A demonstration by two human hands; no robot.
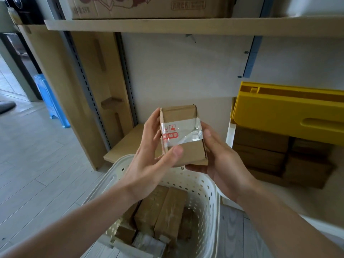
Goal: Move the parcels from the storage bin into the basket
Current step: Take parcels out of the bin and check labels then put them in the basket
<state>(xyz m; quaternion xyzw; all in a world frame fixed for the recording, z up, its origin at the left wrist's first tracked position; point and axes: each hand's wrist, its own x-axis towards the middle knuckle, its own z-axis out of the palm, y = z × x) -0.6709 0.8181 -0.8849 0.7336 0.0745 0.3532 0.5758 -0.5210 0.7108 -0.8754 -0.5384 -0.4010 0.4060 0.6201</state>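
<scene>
Parcel (181, 135) in both hands — above basket (208, 190), beside yellow bin (279, 116).

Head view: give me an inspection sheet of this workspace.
Surface: pale plank floor.
Job's things: taped parcel held above white basket; parcels in basket; more parcels under yellow storage bin.
Clutter: blue stool.
Grip: left hand and right hand both hold the parcel.
Cables: nothing seen.
Surroundings: shelf carrying a large carton.
</scene>
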